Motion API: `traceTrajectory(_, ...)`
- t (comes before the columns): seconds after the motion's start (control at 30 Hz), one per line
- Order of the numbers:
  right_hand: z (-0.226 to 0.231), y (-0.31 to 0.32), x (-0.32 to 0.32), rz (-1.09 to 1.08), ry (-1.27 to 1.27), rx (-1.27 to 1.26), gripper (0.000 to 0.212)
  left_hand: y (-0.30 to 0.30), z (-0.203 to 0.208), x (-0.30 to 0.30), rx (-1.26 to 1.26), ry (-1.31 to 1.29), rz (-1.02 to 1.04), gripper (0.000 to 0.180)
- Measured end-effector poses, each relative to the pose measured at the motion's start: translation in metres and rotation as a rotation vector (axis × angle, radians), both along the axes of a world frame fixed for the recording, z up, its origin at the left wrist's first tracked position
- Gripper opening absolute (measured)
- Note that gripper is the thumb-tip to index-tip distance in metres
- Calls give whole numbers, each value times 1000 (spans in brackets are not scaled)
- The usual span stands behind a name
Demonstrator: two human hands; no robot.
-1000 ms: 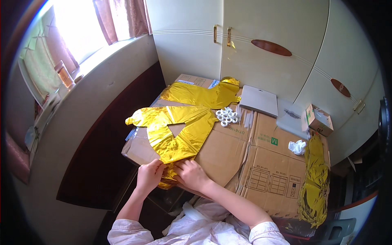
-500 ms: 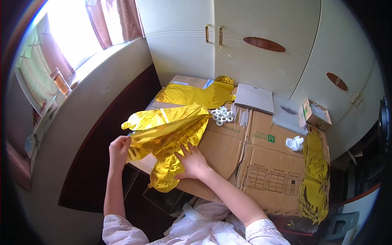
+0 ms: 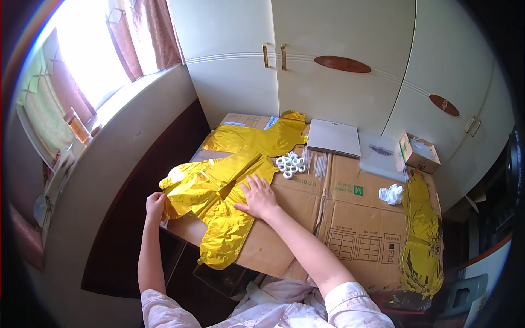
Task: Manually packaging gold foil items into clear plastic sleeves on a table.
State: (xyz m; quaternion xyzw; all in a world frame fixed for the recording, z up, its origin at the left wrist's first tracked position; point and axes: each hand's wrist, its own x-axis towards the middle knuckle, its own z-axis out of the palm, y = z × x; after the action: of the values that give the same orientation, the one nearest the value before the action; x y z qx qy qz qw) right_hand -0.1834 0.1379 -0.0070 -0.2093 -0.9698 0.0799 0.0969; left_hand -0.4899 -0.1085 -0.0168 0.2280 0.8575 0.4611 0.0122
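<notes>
A flat, uninflated gold foil balloon [image 3: 225, 236] lies spread on the cardboard, its lower lobe hanging past the near left edge. My left hand [image 3: 155, 206] pinches the balloon's left edge, fingers closed. Flat on the foil's right side rests my right hand [image 3: 259, 198], fingers spread. Behind it lies a second gold foil balloon [image 3: 257, 138], also flat. A cluster of small white rings [image 3: 290, 165] sits just right of the first balloon, with thin clear sticks [image 3: 321, 165] beside it.
Flattened cardboard [image 3: 284, 235] covers the table. At the back are a silver-grey flat case [image 3: 333, 138] and a small open carton [image 3: 419, 153]. Crumpled white tissue [image 3: 391, 194] lies near folded gold foil balloons [image 3: 422, 240] along the right edge. A cabinet [image 3: 344, 98] stands behind.
My left hand has come down, lowering the lifted foil so it lies flatter on the cardboard. My right hand has slid up the foil. The view has shifted slightly.
</notes>
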Motion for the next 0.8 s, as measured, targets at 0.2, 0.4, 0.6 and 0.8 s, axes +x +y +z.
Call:
traceTrajectory(0.2,-7,18,2,-67,-83,-68,78,-13,16,8,-140,-219,72,21)
traceTrajectory(0.4,-1,12,0,-47,-110,-73,76,-5,32,-15,-350,-290,-16,43)
traceTrajectory(0.6,-2,16,2,-59,-116,-81,76,103,60,-7,-569,278,-167,45)
traceTrajectory(0.8,-8,19,1,-66,-74,-105,76,226,42,4,-634,-63,-289,59)
